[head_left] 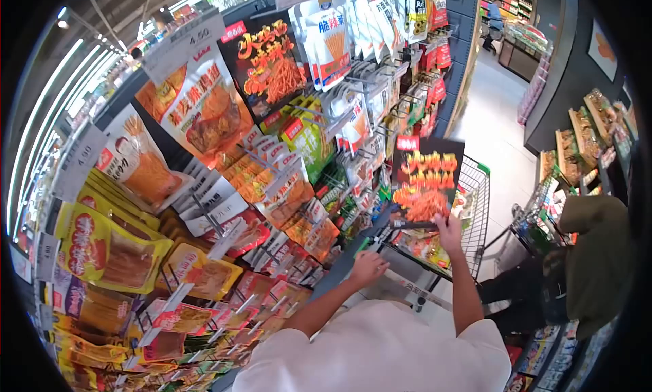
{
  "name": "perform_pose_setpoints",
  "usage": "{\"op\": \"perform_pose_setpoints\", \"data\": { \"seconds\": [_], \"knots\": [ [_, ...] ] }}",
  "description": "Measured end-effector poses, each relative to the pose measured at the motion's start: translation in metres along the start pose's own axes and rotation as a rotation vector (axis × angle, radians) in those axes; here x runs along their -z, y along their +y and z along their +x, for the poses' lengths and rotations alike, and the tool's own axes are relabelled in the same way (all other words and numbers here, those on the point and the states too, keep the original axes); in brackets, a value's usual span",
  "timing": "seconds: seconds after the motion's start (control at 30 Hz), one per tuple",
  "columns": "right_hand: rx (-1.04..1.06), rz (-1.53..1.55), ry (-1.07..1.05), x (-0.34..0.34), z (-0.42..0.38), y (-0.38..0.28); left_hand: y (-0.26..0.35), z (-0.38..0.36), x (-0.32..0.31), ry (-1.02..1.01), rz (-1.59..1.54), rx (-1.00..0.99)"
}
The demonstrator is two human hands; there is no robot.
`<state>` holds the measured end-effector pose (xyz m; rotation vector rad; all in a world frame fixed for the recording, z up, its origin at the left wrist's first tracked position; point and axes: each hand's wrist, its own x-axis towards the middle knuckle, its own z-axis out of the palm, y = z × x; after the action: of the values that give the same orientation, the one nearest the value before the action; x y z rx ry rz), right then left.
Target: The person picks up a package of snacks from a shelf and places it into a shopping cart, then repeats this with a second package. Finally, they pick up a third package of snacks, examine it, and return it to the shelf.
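Black glossy packaging fills the right hand's [449, 230] grip: its fingers are pinched shut on the bottom edge of a black snack bag [426, 181], printed with orange-red lettering and a picture of red spicy strips. The bag stands upright above the fingers, raised over the open basket of a wire shopping cart [479, 209]. Below and beyond the fingers, other packets already lie in the cart.

To the left of that hand, the left hand [368, 267] rests on the cart's near rail, fingers curled down; whether they close fully around the rail is hard to tell at this angle.

Further left, a display rack [224, 209] of hanging snack bags, yellow, orange and white, crowds close to the left forearm. To the right, another person in a dark olive top [594, 256] crouches by a low shelf.

Risks, as a judgement: the grip holds only the bag's lower edge, so the tall packet could flop or slip sideways and miss the cart. The left elbow could brush packets off their hooks, and the cart could roll toward the crouching person.
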<state>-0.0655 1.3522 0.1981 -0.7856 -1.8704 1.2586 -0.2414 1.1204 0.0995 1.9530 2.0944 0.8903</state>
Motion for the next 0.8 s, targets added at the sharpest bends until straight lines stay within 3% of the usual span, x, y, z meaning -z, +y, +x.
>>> {"op": "perform_pose_setpoints", "data": {
  "seconds": [0.03, 0.1, 0.13, 0.2, 0.23, 0.27, 0.47, 0.8],
  "knots": [
    [0.080, -0.110, -0.034, -0.001, 0.018, -0.061, 0.001, 0.002, 0.004, -0.005, 0.024, -0.004],
    [0.342, -0.025, -0.022, -0.019, 0.068, -0.074, 0.007, 0.005, 0.005, -0.014, 0.056, -0.009],
    [0.181, 0.136, -0.183, -0.023, 0.081, -0.115, 0.008, 0.007, 0.003, -0.020, 0.056, -0.005],
    [0.224, 0.295, -0.298, -0.045, 0.116, -0.140, 0.009, 0.006, 0.003, -0.031, 0.060, 0.014],
    [0.298, 0.229, -0.320, -0.051, 0.128, -0.160, 0.010, 0.005, 0.004, -0.028, 0.071, 0.029],
    [0.223, 0.386, -0.386, -0.062, 0.136, -0.181, 0.013, 0.005, 0.003, -0.022, 0.084, 0.039],
    [0.292, 0.574, -0.583, -0.114, 0.205, -0.223, 0.022, 0.003, 0.008, 0.061, 0.054, -0.033],
    [0.277, 0.681, -0.582, -0.129, 0.217, -0.234, 0.017, -0.006, 0.002, 0.096, 0.038, -0.050]
  ]
}}
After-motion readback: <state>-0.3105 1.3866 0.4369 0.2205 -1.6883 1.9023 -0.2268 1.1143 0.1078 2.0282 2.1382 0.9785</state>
